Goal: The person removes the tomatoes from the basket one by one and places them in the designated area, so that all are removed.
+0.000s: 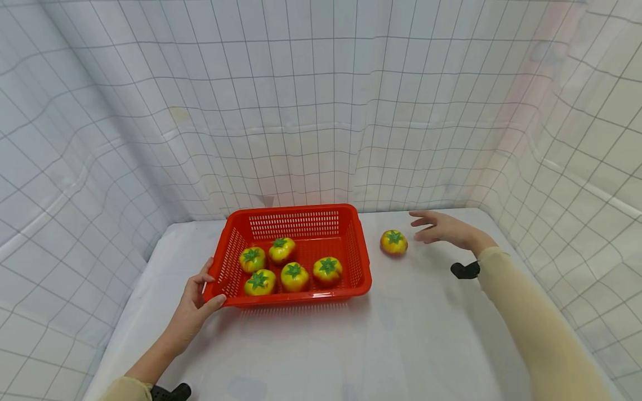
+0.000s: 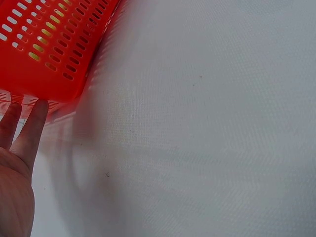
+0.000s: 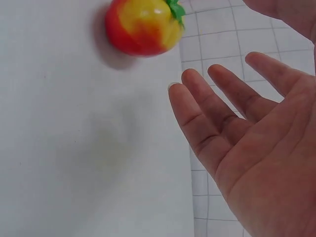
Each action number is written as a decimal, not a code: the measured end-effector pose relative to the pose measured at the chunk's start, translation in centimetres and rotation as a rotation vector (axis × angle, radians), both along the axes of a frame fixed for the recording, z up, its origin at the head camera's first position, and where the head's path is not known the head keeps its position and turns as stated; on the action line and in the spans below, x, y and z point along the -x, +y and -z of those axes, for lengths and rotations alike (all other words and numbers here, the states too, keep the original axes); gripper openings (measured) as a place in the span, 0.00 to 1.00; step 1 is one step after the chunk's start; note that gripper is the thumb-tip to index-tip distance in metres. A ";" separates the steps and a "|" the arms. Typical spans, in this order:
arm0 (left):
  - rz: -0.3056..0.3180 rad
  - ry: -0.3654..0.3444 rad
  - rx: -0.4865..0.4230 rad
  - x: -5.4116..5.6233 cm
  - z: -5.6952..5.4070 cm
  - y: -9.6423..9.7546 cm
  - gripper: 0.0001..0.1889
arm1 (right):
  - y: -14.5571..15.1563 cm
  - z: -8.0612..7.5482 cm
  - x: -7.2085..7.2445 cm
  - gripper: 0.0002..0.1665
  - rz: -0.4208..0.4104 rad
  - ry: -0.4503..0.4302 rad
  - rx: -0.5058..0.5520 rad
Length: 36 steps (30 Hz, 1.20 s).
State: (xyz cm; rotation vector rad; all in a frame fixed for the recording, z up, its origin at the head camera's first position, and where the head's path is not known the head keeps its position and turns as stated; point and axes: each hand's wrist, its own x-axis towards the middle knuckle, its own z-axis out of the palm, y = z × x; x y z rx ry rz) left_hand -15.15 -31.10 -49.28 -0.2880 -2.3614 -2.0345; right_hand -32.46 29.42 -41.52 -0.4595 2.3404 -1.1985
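A red plastic basket (image 1: 287,299) with slotted walls stands left of the middle of the table. My left hand (image 1: 191,305) holds its near left corner, the thumb along the front rim and the fingers at the left side. In the left wrist view two fingertips touch the basket's wall (image 2: 54,59). Several yellow-red toy tomatoes with green leafy tops, one of them a tomato (image 1: 327,271) at the right, lie inside. Another toy tomato (image 1: 393,243) sits on the table right of the basket. My right hand (image 1: 441,229) hovers just right of it, fingers spread, holding nothing.
A white cloth covers the table (image 1: 401,334). White sheeting with a dark grid (image 1: 311,111) hangs behind it and on both sides, close to the table's back edge. Black straps (image 1: 465,270) are on both wrists.
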 end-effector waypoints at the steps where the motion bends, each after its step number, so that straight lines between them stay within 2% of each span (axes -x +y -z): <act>1: 0.000 0.000 0.000 0.0 0.0 0.0 0.21 | -0.1 -0.3 0.0 0.48 0.000 0.009 0.000; 10: -0.007 -0.007 -0.015 0.0 0.1 0.0 0.20 | -1.8 -2.5 -0.5 0.45 -0.026 0.071 0.026; 18: -0.013 -0.010 -0.009 -0.1 0.2 0.0 0.20 | -4.5 -3.7 -0.9 0.39 -0.019 0.111 0.024; 25: -0.007 -0.011 -0.015 -0.1 0.2 0.0 0.20 | -8.1 -4.9 -1.4 0.34 -0.043 0.183 0.008; 32: -0.004 -0.002 0.007 -0.1 0.0 0.0 0.21 | -12.4 -6.2 -1.2 0.33 -0.111 0.205 -0.025; 36: 0.000 -0.002 -0.010 0.0 0.0 0.0 0.20 | -14.7 -6.5 -0.9 0.33 -0.152 0.212 -0.051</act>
